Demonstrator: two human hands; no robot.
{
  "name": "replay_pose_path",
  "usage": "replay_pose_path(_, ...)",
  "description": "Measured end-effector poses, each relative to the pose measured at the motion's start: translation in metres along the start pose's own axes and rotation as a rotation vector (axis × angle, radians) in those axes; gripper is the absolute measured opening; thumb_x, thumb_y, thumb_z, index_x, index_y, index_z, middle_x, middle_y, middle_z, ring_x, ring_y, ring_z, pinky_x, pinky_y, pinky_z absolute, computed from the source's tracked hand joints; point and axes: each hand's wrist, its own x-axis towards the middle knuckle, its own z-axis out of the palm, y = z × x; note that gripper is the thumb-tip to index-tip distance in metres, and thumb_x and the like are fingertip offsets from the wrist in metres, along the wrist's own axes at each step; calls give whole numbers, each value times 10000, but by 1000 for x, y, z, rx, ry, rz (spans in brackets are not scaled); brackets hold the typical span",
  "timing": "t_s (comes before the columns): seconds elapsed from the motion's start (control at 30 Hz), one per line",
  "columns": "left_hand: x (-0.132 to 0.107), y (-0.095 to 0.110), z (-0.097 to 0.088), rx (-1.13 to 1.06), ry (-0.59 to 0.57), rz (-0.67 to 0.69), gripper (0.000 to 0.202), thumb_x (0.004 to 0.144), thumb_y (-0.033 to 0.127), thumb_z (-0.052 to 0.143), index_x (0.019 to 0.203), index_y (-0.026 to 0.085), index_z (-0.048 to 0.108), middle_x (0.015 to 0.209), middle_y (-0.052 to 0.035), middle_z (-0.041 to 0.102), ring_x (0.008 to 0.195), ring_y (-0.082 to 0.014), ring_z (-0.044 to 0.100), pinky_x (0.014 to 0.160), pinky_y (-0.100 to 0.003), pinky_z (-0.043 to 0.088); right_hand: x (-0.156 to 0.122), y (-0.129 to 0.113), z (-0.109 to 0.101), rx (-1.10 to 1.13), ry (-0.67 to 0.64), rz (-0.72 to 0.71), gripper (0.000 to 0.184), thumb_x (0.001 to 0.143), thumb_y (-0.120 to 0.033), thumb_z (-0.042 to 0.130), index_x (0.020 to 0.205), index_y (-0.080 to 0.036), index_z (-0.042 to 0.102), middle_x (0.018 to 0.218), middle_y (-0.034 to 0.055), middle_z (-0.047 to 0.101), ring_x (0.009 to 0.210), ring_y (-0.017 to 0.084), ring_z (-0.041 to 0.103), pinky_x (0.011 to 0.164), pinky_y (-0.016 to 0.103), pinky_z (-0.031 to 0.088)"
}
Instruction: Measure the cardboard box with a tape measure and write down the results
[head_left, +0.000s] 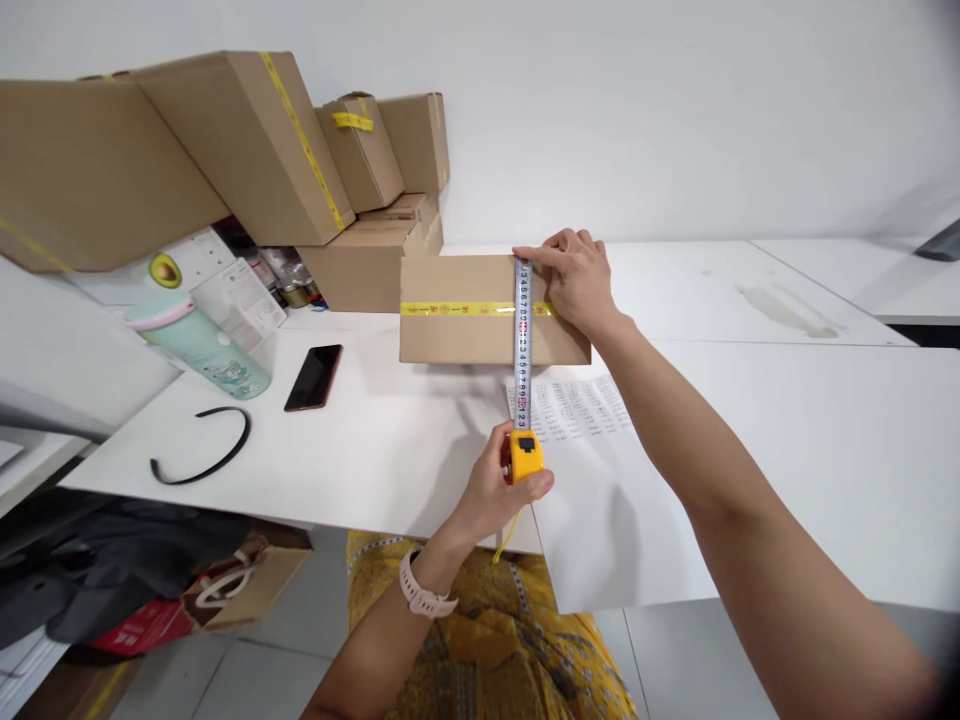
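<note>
A brown cardboard box [457, 340] with yellow printed tape across its top sits on the white table. My left hand [491, 488] is wrapped round a yellow tape measure [527, 460] in front of the box. The metal blade [523, 350] runs straight out from the case over the box top to its far edge. There my right hand [577, 280] presses the blade's end with a fingertip, its other fingers bent over the box's right part. Beneath the tape measure lies a printed paper sheet [600, 510].
Stacked cardboard boxes [262, 150] stand at the back left. A mint tumbler [202, 345], a black phone [313, 378] and a black headband [225, 460] lie on the table's left. The table's front edge is close to me, with bags [225, 590] below left.
</note>
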Motion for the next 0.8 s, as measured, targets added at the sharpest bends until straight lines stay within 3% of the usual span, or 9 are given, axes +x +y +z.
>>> replay_pose_path(0.23, -2, 7, 2, 23, 28, -15, 572, 741, 355, 802, 1213, 212, 512, 1078, -45, 604, 723, -107, 540, 607, -251, 506, -1, -7, -6, 20, -19, 37, 497, 1038, -217, 304, 1312, -309, 709, 1112, 120, 628, 1098, 323, 547, 947, 525, 405)
replay_pose_path(0.4, -25, 12, -3, 11, 37, 54, 627, 749, 397, 800, 1273, 227, 502, 1164, -74, 612, 852, -158, 592, 699, -275, 537, -4, -11, -7, -57, -16, 44, 489, 1067, -489, 299, 1457, -342, 553, 1116, 119, 627, 1149, 345, 519, 979, 543, 393)
replay_pose_path(0.5, -48, 7, -7, -4, 78, 101, 671, 757, 414, 810, 1315, 244, 479, 1195, -86, 617, 902, -180, 607, 756, -297, 547, -14, -21, -12, -110, -20, 53, 545, 1052, -581, 274, 1390, -300, 597, 1154, 140, 627, 1176, 364, 495, 1004, 559, 369)
replay_pose_path(0.7, -93, -14, -5, -7, 111, 26, 740, 716, 389, 817, 1356, 264, 467, 1244, -98, 619, 941, -205, 609, 825, -335, 550, -71, -57, -6, -135, -66, 61, 474, 1032, -566, 381, 1347, -303, 617, 1299, 144, 611, 1235, 375, 473, 1008, 540, 353)
replay_pose_path(0.8, -111, -23, 1, 28, 88, -52, 787, 674, 366, 808, 1378, 259, 472, 1255, -101, 616, 988, -226, 603, 840, -331, 537, -106, -72, 3, -100, -104, 17, 385, 1039, -416, 438, 1367, -321, 617, 1358, 118, 633, 1253, 335, 501, 1028, 504, 359)
